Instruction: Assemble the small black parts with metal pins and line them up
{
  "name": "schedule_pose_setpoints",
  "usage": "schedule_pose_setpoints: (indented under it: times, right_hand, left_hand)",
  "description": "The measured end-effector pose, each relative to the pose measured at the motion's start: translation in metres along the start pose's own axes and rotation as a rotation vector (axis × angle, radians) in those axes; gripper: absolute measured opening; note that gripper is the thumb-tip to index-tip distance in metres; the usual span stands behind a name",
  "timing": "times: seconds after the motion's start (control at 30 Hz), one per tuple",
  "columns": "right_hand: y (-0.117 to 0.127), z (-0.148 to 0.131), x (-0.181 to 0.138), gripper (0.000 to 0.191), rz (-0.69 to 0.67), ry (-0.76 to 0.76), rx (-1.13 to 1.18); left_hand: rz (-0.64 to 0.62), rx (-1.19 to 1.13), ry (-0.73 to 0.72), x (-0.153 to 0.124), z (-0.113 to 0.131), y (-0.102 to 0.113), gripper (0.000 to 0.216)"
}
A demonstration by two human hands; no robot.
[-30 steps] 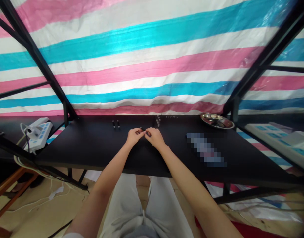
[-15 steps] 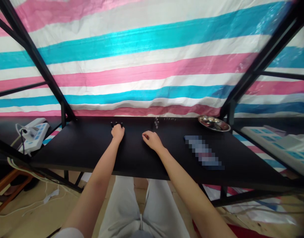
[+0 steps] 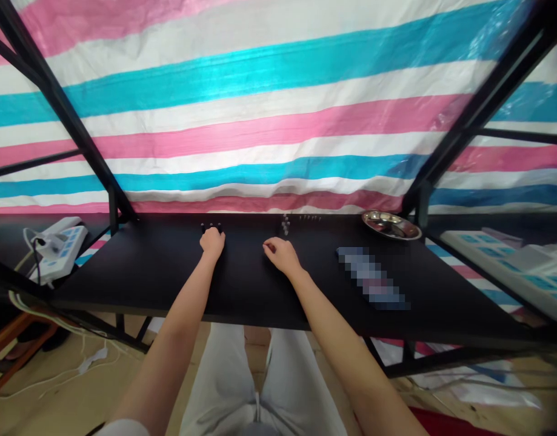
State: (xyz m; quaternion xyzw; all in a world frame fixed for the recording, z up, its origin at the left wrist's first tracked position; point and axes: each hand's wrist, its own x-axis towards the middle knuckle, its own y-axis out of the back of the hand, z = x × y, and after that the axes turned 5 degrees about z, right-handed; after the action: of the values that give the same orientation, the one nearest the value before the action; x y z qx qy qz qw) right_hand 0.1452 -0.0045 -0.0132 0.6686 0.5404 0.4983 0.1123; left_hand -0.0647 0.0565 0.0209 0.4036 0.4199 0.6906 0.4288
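Note:
My left hand (image 3: 212, 244) rests toward the back of the black table (image 3: 169, 287), left of the middle. Its fingers curl in by a short row of small dark upright pieces with pale tops (image 3: 202, 227); what they grip is hidden by the hand. To the right, my right hand (image 3: 283, 255) is closed in a pinch just above or on the tabletop. Something too small to name may be between its fingertips. Beyond that hand stands a cluster of small shiny pieces (image 3: 286, 224), with a row of tinier bits (image 3: 310, 217) beside it.
A round metal dish (image 3: 391, 226) lies at the back right. Nearer is a blurred-out flat object (image 3: 371, 278). Striped sheeting (image 3: 260, 133) hangs behind the table, between black metal posts (image 3: 90, 148). Power strips (image 3: 64, 251) with cables lie at the left.
My right hand has shifted very slightly to the right, away from the left one. My left hand stays by the dark pieces. The whole view has moved a little.

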Motion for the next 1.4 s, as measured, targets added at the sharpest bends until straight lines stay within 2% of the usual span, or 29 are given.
schedule_pose_setpoints:
  times: [0.07,0.13,0.23,0.33,0.43,0.67,0.87,1.03,1.2,1.4]
  right_hand:
    - [0.002,0.003,0.001,0.018,0.014,-0.054,-0.067]
    - [0.004,0.007,0.001,0.019,0.034,-0.142,-0.164]
    - [0.005,0.012,0.001,0.022,0.058,-0.275,-0.288]
    - [0.003,0.015,0.0,0.03,0.054,-0.336,-0.335]
    - [0.002,0.017,-0.001,0.036,0.033,-0.363,-0.343]
    - [0.002,0.017,0.0,0.04,-0.006,-0.395,-0.338]
    - [-0.002,0.019,0.002,0.044,-0.036,-0.417,-0.366]
    - [-0.005,0.018,0.005,0.05,-0.135,-0.458,-0.388]
    - [-0.008,0.019,0.01,0.054,-0.218,-0.486,-0.399]
    - [-0.011,0.024,0.01,0.053,-0.2,-0.484,-0.38]
  left_hand:
    - [0.001,0.035,-0.023,-0.004,0.001,0.002,0.029]
    - [0.007,0.067,-0.112,-0.011,0.004,0.004,0.031]
    - [-0.008,0.046,-0.387,-0.026,0.017,0.001,0.033]
    - [-0.007,-0.039,-0.686,-0.041,0.039,-0.006,0.04]
    - [-0.019,-0.007,-0.778,-0.051,0.063,-0.016,0.055]
    - [-0.012,0.037,-0.818,-0.053,0.101,-0.039,0.055]
    - [0.086,0.055,-0.829,-0.046,0.111,-0.046,0.035]
    - [0.144,-0.045,-0.799,-0.045,0.098,-0.04,0.022]
    - [0.197,-0.269,-0.669,-0.054,0.07,-0.024,0.016]
    - [0.187,-0.581,-0.574,-0.064,0.045,-0.016,0.015]
